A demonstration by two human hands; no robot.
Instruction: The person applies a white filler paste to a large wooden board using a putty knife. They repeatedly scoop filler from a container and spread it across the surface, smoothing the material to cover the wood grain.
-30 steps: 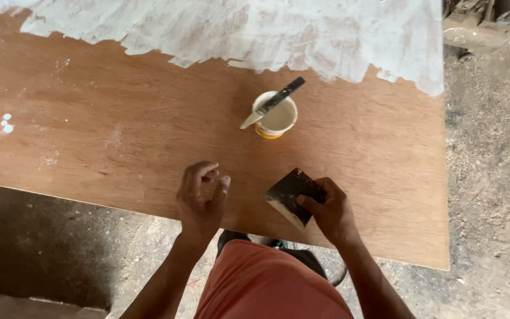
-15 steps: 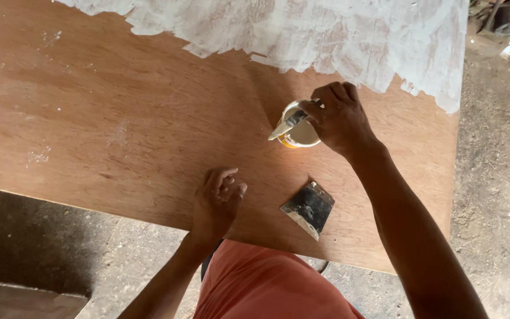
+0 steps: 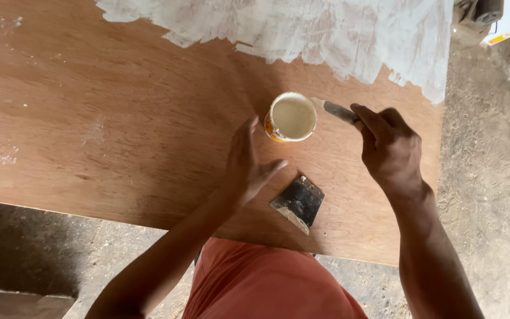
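A small round can of pale putty stands on a brown plywood sheet. My right hand grips a narrow putty knife whose blade tip lies just right of the can's rim. My left hand is open, fingers stretched toward the can's left side, close to it but apart. A wide dark scraper lies flat on the sheet near its front edge, between my two hands, untouched.
White putty covers the far part of the sheet. The sheet's front edge runs just above my orange-clad lap. Rough concrete floor lies to the right, with a machine part at the top right corner.
My right hand let go of the wide scraper, took the putty knife off the can and drew it to the right. My left hand opened and moved up toward the can.
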